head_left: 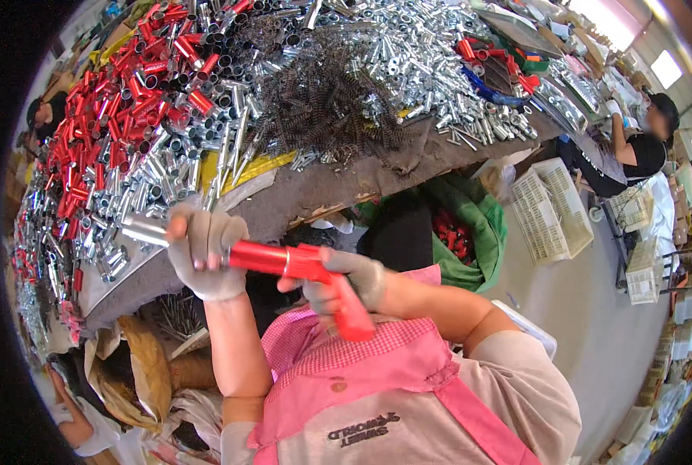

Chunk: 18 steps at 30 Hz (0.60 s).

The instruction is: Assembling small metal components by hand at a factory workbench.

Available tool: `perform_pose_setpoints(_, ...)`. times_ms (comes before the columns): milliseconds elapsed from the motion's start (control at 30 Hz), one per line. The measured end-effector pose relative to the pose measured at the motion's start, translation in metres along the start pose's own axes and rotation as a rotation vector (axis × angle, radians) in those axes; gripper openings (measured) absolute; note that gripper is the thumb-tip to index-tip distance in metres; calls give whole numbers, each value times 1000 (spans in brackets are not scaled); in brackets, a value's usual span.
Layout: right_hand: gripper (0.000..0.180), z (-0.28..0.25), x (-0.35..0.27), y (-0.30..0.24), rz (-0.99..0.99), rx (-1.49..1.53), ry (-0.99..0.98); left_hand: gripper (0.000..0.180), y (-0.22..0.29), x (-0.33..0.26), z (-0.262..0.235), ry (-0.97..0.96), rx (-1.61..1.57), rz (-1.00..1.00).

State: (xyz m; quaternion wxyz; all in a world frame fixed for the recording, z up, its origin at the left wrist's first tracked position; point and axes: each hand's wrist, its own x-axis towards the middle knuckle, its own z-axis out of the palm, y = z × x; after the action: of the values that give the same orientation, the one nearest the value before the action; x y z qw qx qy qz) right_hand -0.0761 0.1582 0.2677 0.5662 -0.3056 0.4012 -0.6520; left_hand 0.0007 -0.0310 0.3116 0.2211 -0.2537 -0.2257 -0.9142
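A red pistol-shaped tool (264, 258) is held across in front of my chest, above the pink checked apron. My right hand (351, 280), in a pale grey glove, is closed around its body where the angled red handle (351, 311) begins. At the tool's left end my left hand (206, 252), also gloved, wraps around the front of the barrel. A shiny silver tube (146, 230) sticks out leftward past the left fingers. How the tube and the red barrel meet is hidden inside that hand.
The workbench (299, 198) ahead carries piles of red tubes (117, 116), silver metal parts (415, 58) and dark springs (322, 101). Below its edge stands a green sack (478, 244) with red parts. White crates (547, 209) stand right; a co-worker (644, 143) is beyond.
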Motion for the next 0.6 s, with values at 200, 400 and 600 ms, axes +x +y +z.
perform_pose_setpoints(200, 53, 2, 3, -6, -227, -368, 91, 23, -9, -3, 4, 603, 283, -8)
perform_pose_setpoints(400, 48, 13, 6, 11, 52, 557, -141, 29, -16, 3, -6, 140, 66, 81)
perform_pose_setpoints(600, 29, -82, -1, -56, -381, -1312, 129, 42, -18, -24, -51, 742, 141, -22)
